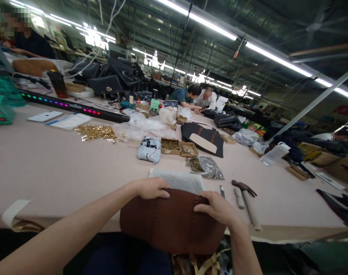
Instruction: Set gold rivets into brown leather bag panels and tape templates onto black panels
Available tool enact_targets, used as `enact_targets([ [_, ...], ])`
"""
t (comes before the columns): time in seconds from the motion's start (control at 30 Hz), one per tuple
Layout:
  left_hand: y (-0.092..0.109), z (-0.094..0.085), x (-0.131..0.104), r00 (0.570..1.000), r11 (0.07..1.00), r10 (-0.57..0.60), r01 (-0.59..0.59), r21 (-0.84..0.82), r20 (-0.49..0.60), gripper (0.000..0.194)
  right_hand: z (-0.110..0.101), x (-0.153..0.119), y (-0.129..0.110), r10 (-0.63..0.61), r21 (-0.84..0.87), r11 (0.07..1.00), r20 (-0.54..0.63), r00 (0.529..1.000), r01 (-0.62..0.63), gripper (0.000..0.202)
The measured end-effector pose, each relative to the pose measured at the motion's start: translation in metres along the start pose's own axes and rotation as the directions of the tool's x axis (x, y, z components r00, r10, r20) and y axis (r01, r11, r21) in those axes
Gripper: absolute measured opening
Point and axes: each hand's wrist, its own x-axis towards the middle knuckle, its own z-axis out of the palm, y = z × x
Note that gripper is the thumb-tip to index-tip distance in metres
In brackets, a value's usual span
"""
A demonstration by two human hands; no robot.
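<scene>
Panel of dark brown, leather-like material with two stitched seams (175, 225) sits at the near edge of a broad, pale beige table (76, 172), and from afar I see its far edge gripped by the left hand (152, 188) at one seam and the right hand (218, 206) at the other. I judge it light and bendy, firm enough to keep its curve, hardly slippery or fragile. I would take hold right there, where the stitching likely stiffens it. With fingers partly hidden, I can't tell how hard they press.
</scene>
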Motion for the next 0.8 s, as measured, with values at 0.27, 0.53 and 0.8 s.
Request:
enact_targets([
  [0.27,-0.035,0.002,0.023,0.999,0.998,-0.037,0.039,-0.058,0.029,0.029,0.014,0.031,0.031,-0.008,0.072,0.997,-0.051,0.999,0.012,0.015],
  [0.53,-0.036,0.008,0.044,0.989,0.990,-0.136,0.137,0.026,-0.052,0.027,0.025,0.035,0.044,0.027,0.209,0.978,-0.123,0.992,-0.001,0.015],
  [0.8,-0.044,0.015,0.054,0.993,0.992,-0.098,0.094,-0.079,-0.059,0.035,0.034,0.031,0.060,0.032,0.263,0.963,-0.359,0.933,0.068,0.028],
])
